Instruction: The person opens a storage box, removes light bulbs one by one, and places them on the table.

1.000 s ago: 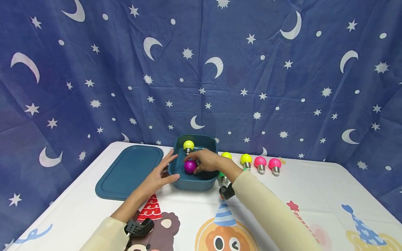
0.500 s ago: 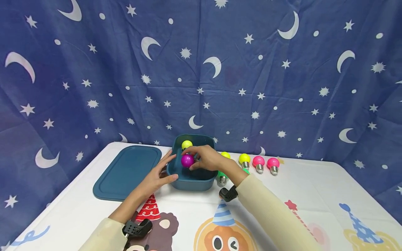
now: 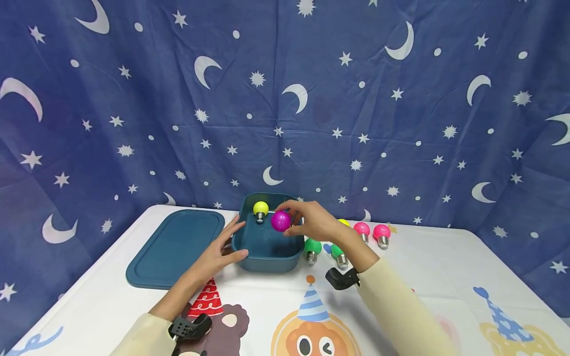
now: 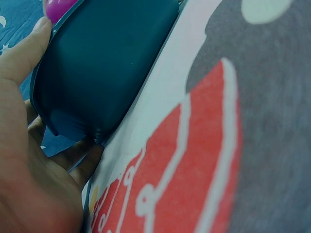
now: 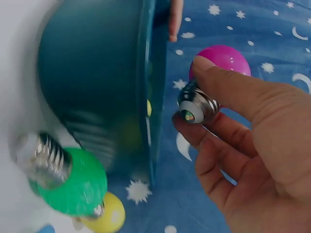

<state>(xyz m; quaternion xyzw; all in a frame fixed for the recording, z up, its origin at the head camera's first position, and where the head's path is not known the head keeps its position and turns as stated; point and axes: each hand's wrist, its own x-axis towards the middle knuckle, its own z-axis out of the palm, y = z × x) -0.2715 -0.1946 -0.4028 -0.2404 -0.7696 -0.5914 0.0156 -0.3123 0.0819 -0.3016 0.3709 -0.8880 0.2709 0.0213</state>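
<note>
My right hand (image 3: 317, 223) pinches a purple light bulb (image 3: 280, 221) between thumb and fingers, over the right part of a dark teal box (image 3: 267, 265). In the right wrist view the bulb's metal screw base (image 5: 197, 106) points back toward the wrist, and the bulb is above the rim. A yellow bulb (image 3: 260, 208) lies inside the box at the back left. My left hand (image 3: 215, 254) rests against the box's left side, fingers spread and fairly straight. The left wrist view shows its thumb (image 4: 26, 51) at the rim and the other fingers by the end wall.
A flat teal lid (image 3: 175, 247) lies left of the box. To the right are two green bulbs (image 3: 312, 245), two pink bulbs (image 3: 381, 230) and a yellow bulb (image 3: 344, 222) partly behind the right arm. A star-patterned blue curtain (image 3: 249, 99) hangs behind the table.
The right hand has raised the purple bulb from low in the box and carried it rightward, uncovering the yellow bulb inside. The left hand has stayed by the box, and the head view has shifted slightly.
</note>
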